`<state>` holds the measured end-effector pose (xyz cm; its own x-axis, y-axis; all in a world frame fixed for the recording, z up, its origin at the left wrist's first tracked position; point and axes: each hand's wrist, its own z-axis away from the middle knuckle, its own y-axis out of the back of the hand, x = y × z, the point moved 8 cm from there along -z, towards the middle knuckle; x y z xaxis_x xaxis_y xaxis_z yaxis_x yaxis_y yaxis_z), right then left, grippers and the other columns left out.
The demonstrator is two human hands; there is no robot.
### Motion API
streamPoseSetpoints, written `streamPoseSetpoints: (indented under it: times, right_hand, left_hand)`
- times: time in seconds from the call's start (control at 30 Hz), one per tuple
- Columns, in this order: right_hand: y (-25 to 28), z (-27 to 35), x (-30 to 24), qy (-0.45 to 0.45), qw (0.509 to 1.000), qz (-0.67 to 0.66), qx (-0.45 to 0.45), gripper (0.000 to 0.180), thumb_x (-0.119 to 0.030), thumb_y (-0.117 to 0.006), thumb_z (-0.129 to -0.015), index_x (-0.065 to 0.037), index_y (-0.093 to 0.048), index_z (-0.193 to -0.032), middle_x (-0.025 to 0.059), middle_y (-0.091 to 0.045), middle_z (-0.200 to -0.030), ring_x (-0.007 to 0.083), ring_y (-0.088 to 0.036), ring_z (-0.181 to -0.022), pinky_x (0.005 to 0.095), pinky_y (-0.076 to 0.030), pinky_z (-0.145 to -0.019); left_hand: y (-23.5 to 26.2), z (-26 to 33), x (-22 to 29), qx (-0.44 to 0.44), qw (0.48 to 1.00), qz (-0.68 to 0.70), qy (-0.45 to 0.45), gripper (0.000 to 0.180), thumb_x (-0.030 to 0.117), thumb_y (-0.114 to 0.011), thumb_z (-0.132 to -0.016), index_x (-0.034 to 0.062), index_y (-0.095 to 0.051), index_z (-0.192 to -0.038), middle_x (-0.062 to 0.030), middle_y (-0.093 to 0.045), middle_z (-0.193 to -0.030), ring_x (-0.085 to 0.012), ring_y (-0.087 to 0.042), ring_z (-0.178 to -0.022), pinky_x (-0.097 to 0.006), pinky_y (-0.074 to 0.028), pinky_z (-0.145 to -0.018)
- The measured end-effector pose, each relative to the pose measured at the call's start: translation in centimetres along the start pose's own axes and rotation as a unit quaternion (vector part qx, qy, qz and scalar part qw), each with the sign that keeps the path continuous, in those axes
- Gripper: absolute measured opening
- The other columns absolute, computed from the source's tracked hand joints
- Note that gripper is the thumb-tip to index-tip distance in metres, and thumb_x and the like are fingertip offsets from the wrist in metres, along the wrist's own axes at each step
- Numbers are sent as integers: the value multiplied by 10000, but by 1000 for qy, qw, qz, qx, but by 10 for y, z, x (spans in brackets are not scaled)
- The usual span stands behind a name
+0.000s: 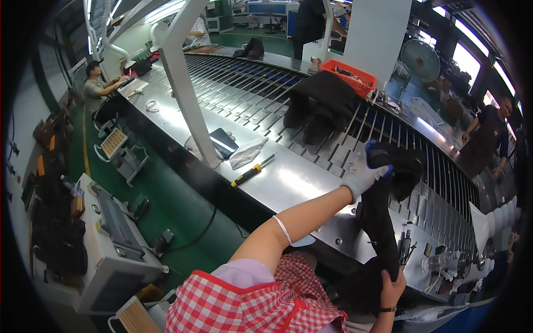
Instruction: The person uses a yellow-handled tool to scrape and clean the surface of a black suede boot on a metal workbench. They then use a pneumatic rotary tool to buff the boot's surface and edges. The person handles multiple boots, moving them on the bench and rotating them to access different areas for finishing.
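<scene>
My left hand (365, 173), in a white glove with blue fingertips, grips the upper end of a long black boot (377, 222) at the edge of the slatted metal conveyor (288, 177). The boot hangs down from the conveyor's steel rim toward my body. My bare right hand (392, 288), with a dark band on the wrist, holds the boot's lower end. More black material (410, 169) lies on the slats just right of my gloved hand, touching the boot's top.
A pair of black boots (319, 105) rides the conveyor farther back, near a red basket (351, 75). A yellow-handled screwdriver (252, 172), a phone (224, 142) and a white cloth (247, 152) lie by a white post (186, 83). One person sits at far left (97, 89); another stands at right (488, 136).
</scene>
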<state>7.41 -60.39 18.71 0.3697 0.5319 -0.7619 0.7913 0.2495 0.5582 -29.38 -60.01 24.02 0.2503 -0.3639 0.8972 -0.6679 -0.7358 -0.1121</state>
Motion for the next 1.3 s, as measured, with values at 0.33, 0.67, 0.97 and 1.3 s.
streamPoseSetpoints:
  times: [0.33,0.67,0.97,1.3]
  right_hand:
    - [-6,-129,-104,-51,958,-280,19,308,-229,-696,-915,51,-683,-1043,41,-695,-933,95,-616,-834,254,-495,-753]
    - [94,-208,-137,47,937,-257,231,258,-232,-701,-919,22,-693,-960,28,-688,-850,80,-614,-748,225,-487,-687]
    - [144,-344,-74,98,853,138,494,514,-546,-660,-861,-39,-723,-920,191,-695,-851,356,-676,-815,408,-503,-738]
    - [102,-424,107,58,805,483,339,484,-524,-609,-878,-51,-589,-782,114,-634,-819,331,-594,-858,460,-484,-735]
  left_hand:
    - [47,23,-129,-15,980,42,197,690,430,-602,-954,-32,-392,-1421,-183,-567,-1304,-261,-589,-1158,-334,-487,-945]
    - [23,30,-166,-64,977,-166,122,592,289,-623,-898,13,-452,-1392,-167,-661,-1188,-281,-650,-1034,-354,-500,-908]
    - [-26,44,-153,-224,864,-449,-39,683,435,-619,-846,64,-462,-1398,-153,-563,-1324,-298,-452,-1316,-443,-228,-1175]
    - [-36,41,-149,-238,853,-463,-49,602,444,-649,-818,88,-562,-1295,-116,-571,-1298,-305,-452,-1306,-480,-227,-1175]
